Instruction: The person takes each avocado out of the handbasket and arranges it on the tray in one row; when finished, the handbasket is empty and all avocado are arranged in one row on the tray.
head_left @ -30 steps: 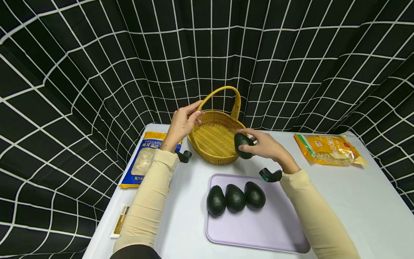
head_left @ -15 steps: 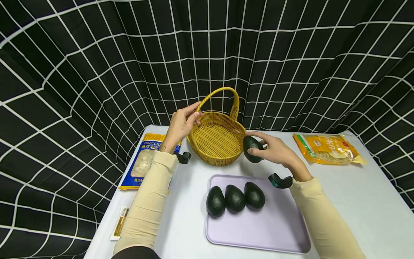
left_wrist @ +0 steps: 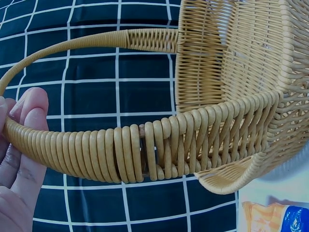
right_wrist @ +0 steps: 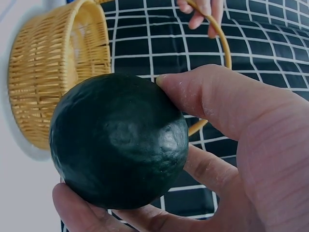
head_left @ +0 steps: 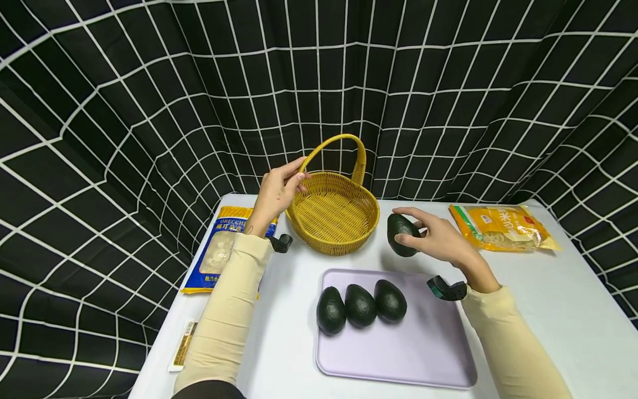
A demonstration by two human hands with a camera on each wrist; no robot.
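My left hand [head_left: 279, 189] grips the left side of the arched handle of a yellow wicker basket [head_left: 333, 244]. Up close in the left wrist view, fingers wrap the coiled handle [left_wrist: 91, 152]. No items show inside the basket. To its right, my right hand [head_left: 438, 235] holds a dark green avocado [head_left: 402, 235] between thumb and fingers, above the white table. That avocado [right_wrist: 118, 140] fills the middle of the right wrist view, with the basket behind it. Three more avocados [head_left: 361, 306] lie in a row on the left part of a lilac tray [head_left: 423, 354].
A blue and yellow pasta bag [head_left: 216, 252] lies left of the basket, partly behind my left forearm. Nearer sits a small white and brown packet [head_left: 184, 346]. An orange food bag [head_left: 503, 227] is at the back right. Black gridded cloth [head_left: 344, 72] hangs behind the table.
My right hand has carried the avocado rightward and slightly nearer, away from the basket's right rim. The left hand has stayed on the handle.
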